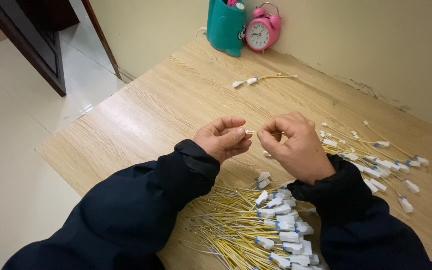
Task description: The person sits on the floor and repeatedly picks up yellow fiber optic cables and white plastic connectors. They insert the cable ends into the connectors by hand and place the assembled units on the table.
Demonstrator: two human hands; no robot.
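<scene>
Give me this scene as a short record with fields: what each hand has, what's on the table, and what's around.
Left hand: left hand pinches a small white connector at its fingertips
Right hand: right hand pinches the same piece from the other side
Near pile: big heap of yellow wires with white connectors, below the hands
Right pile: looser spread of wires
Set apart: a few wires toward the wall
Surface: wooden table
Back edge: teal holder, pink alarm clock

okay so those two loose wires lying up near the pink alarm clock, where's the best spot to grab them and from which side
Probably by the white connectors at their left end, coming from above: they are the bulkiest part, while the thin yellow wires lie flat on the wooden table.
</scene>
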